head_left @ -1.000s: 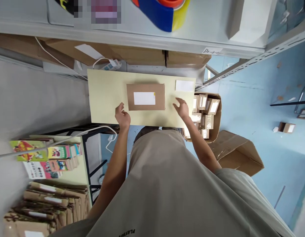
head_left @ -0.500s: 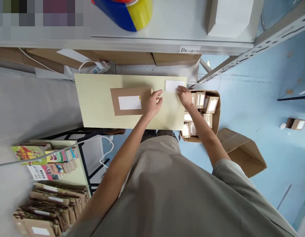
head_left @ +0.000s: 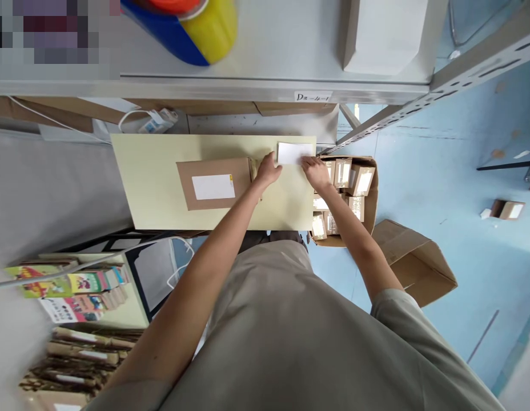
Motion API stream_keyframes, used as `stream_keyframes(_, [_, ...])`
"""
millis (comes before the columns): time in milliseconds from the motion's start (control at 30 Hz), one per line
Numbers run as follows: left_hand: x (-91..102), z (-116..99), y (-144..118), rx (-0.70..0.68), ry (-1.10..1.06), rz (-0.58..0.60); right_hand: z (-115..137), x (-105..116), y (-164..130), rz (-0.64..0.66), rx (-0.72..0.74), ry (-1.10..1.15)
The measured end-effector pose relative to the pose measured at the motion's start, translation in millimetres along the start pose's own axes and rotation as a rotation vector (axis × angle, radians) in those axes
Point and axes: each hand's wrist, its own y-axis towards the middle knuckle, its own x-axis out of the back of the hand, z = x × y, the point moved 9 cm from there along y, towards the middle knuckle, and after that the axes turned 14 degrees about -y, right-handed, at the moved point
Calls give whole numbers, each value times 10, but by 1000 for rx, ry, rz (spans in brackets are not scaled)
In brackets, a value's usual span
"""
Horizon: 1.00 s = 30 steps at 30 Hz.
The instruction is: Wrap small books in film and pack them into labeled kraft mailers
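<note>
A flat brown cardboard box [head_left: 243,198] with a white label lies on the pale yellow tabletop [head_left: 151,194]. To its right is a small stack or slip of white paper [head_left: 293,152] near the table's far right corner. My right hand [head_left: 316,173] has its fingers bent together on the paper's lower right corner. Between the box and the paper is my left hand [head_left: 268,171], thumb and forefinger apart, its fingertips close to the paper's left edge. Whether the left fingertips touch the paper is hard to see.
An open carton [head_left: 373,197] of small labelled boxes stands right of the table. Beyond it lies an open cardboard box [head_left: 419,262] on the blue floor. A metal shelf edge [head_left: 231,90] runs above the table's far side. Books [head_left: 83,283] and folded cardboard [head_left: 83,354] are at lower left.
My left hand has moved off the box's right end toward the paper. My right hand has slid slightly down the paper's right side. The camera view has shifted a little.
</note>
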Motion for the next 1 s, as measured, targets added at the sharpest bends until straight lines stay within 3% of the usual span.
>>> stream_keyframes(233, [-231, -20, 83, -77, -27, 76, -70, -1, 38, -18, 10, 20])
stream_keyframes(400, [-196, -119, 116, -167, -55, 13, -118, 16, 30, -40, -30, 46])
stream_keyframes(500, [-162, -150, 129, -151, -57, -3, -134, 17, 4, -47, -59, 81])
stream_keyframes(767, [-149, -115, 148, -74, -95, -10, -431, -9, 10, -182, -241, 341])
stream_keyframes(933, [-169, -66, 154, -97, -114, -25, -732, -160, 15, -249, -489, 333])
stream_keyframes(1000, [-176, -53, 154, -90, -120, -15, -717, -232, 69, -239, -425, 318])
